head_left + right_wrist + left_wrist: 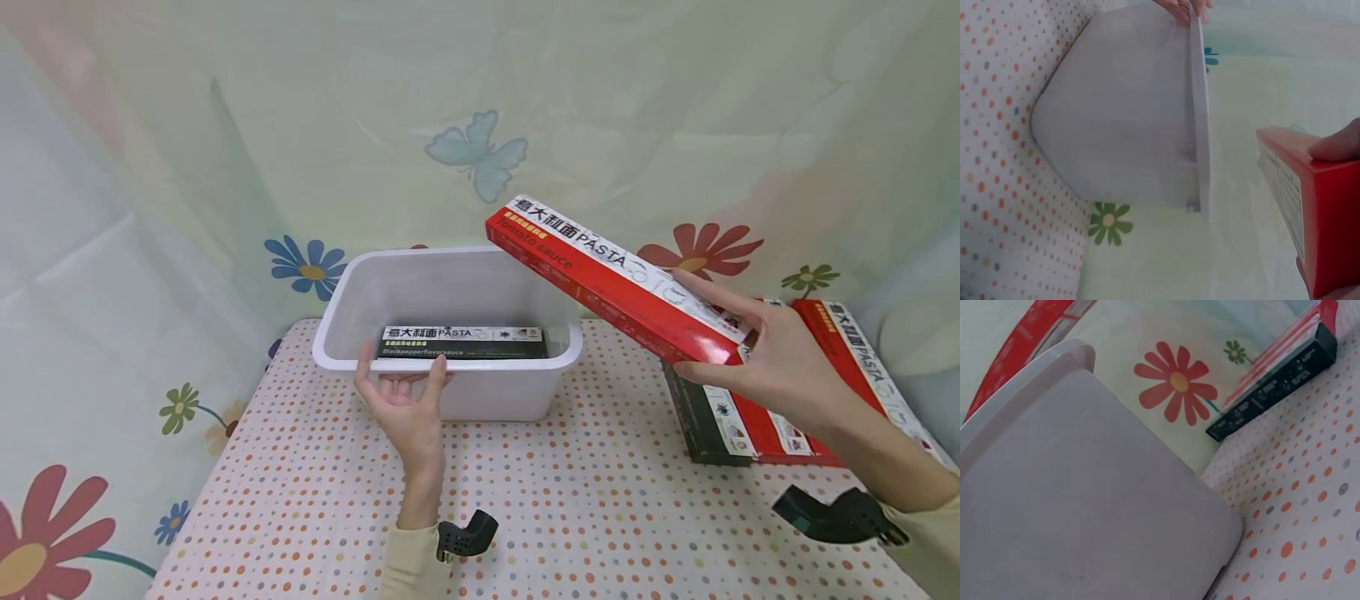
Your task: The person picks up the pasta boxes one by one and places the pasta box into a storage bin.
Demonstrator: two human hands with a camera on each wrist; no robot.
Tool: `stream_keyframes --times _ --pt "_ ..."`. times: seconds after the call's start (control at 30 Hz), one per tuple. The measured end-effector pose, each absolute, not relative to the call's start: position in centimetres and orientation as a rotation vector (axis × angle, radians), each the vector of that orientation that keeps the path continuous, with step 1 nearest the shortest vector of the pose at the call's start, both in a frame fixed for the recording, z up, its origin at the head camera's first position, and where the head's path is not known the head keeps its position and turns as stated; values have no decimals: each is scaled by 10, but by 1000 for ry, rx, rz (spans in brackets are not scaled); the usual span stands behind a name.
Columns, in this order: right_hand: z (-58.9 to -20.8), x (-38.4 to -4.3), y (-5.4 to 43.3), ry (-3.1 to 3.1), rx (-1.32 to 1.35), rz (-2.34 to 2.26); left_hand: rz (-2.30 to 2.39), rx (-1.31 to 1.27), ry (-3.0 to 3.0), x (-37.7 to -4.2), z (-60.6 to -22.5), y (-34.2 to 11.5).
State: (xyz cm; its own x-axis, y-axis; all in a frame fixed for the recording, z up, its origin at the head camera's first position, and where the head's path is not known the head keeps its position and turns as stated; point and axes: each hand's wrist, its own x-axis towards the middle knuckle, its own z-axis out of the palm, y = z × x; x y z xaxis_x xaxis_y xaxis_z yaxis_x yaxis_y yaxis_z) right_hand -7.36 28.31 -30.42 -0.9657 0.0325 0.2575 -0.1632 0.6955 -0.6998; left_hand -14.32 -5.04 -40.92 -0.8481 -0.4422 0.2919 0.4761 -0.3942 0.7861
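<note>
A red and white pasta box (pixel 600 275), printed "Tomato sauce", is gripped at its near end by my right hand (pixel 772 358). It slants up to the left, its far end above the right side of a white plastic bin (pixel 495 392). In the right wrist view the fingers press on the sides of the red box (pixel 1341 219). My left hand (pixel 405 408) holds the bin's front rim, some fingers curled beneath it. Inside the bin lies a black and white pasta box (pixel 461 343), marked "Blackpepperflavorsauce", its lower part hidden behind the rim.
At the right of the dotted tablecloth (pixel 600 500) lie several more pasta boxes, among them a black one (pixel 705 425) and a red one (pixel 855 350) side by side. A flower-printed curtain (pixel 375 125) hangs close behind the bin.
</note>
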Motion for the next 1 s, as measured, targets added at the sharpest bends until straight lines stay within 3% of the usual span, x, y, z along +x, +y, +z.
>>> stream_keyframes --times 0.27,0.5,0.73,1.0 --pt "-284 -133 240 -2775 471 1241 -2227 -85 -1287 -146 -411 -51" --pt "-280 -175 211 -2933 596 1368 -2221 -99 -1285 -150 -411 -49" --pt "-283 -202 194 -3031 679 1312 -2225 -110 -1303 -149 -412 -49" --pt "-298 -220 174 -3087 955 1320 -2205 -111 -1324 -146 -417 -52"
